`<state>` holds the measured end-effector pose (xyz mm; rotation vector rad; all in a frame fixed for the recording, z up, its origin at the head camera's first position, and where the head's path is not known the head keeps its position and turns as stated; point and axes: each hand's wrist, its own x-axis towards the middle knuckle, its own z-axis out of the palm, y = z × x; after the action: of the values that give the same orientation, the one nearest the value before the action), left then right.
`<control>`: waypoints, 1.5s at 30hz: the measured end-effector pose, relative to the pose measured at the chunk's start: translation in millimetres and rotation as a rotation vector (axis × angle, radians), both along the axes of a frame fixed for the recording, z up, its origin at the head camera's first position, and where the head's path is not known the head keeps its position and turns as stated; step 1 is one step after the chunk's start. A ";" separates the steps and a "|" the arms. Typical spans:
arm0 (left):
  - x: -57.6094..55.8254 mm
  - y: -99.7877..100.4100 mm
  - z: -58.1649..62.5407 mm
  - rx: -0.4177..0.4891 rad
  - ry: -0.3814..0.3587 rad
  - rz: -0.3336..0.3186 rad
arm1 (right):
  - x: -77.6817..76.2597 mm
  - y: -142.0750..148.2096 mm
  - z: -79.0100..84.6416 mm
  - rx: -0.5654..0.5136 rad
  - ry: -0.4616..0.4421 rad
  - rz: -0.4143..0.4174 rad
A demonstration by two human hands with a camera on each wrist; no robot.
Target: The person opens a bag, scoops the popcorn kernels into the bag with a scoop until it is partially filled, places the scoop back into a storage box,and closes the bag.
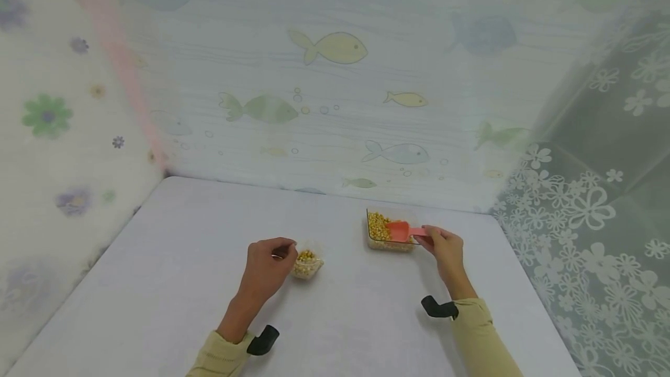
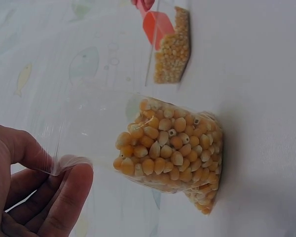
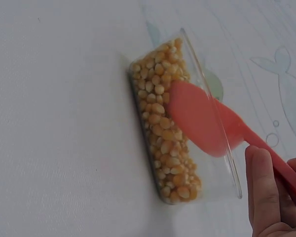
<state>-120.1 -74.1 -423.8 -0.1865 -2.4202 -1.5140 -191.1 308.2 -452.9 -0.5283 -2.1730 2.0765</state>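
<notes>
My left hand (image 1: 265, 266) pinches the upper edge of a clear plastic bag (image 2: 101, 111) between thumb and fingers. Corn kernels (image 2: 163, 148) fill the lower part of the bag, which stands on the white table. On the right, my right hand (image 1: 444, 249) grips the handle of a pinkish-red scoop (image 1: 400, 231). The scoop's tip dips into corn kernels inside a clear rectangular container (image 1: 389, 246). Seen in the right wrist view, the scoop (image 3: 202, 118) slants over the container's rim (image 3: 212, 98), its front edge against the kernels.
The white table (image 1: 345, 319) carries both the bag and the container, the container standing farther back and to the right. Behind the table hangs a fish-patterned curtain (image 1: 335, 132). Flower-patterned sheets (image 1: 47, 191) close off the left and right sides.
</notes>
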 end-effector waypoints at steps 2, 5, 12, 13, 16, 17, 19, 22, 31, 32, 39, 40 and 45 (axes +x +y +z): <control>0.1 0.1 0.2 -0.001 -0.003 0.003 | 0.0 0.1 -0.4 -0.027 -0.005 0.002; 0.7 0.2 0.4 -0.001 -0.008 0.005 | 0.7 1.3 0.2 -0.096 -0.014 -0.002; 1.5 0.4 0.0 0.015 -0.032 0.003 | 6.0 7.5 3.4 -0.305 -0.052 -0.004; 1.3 0.3 -0.5 0.010 -0.030 0.003 | 6.8 7.4 4.0 -0.323 -0.062 0.005; 1.2 -0.1 -1.7 0.003 -0.022 0.005 | 7.6 5.9 5.2 -0.353 -0.086 0.035; 1.1 -0.1 -2.1 0.003 -0.018 0.005 | 7.5 5.2 5.4 -0.359 -0.090 0.042; 0.7 -0.2 -3.0 -0.001 -0.012 0.003 | 7.3 3.8 6.0 -0.369 -0.093 0.039; 1.0 -0.3 -3.2 0.001 -0.005 0.002 | 7.0 3.9 7.0 -0.394 -0.091 0.011; 1.3 -1.0 -2.3 -0.008 0.018 0.003 | 8.9 12.2 8.0 -0.563 -0.118 -0.043; 1.2 -1.1 -2.3 -0.010 0.018 0.005 | 9.2 12.8 8.0 -0.581 -0.118 -0.047; 0.8 -1.6 -2.3 -0.016 0.002 0.013 | 9.6 15.0 6.6 -0.657 -0.120 -0.068; 0.8 -1.7 -2.2 -0.016 0.000 0.013 | 9.9 14.7 6.8 -0.665 -0.122 -0.072; 1.0 -2.1 -1.9 -0.017 -0.010 0.015 | 11.6 14.6 6.5 -0.696 -0.129 -0.078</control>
<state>-119.1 -76.1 -425.8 -0.1641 -2.4377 -1.4916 -179.5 322.7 -446.4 -0.7962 -1.3873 2.7867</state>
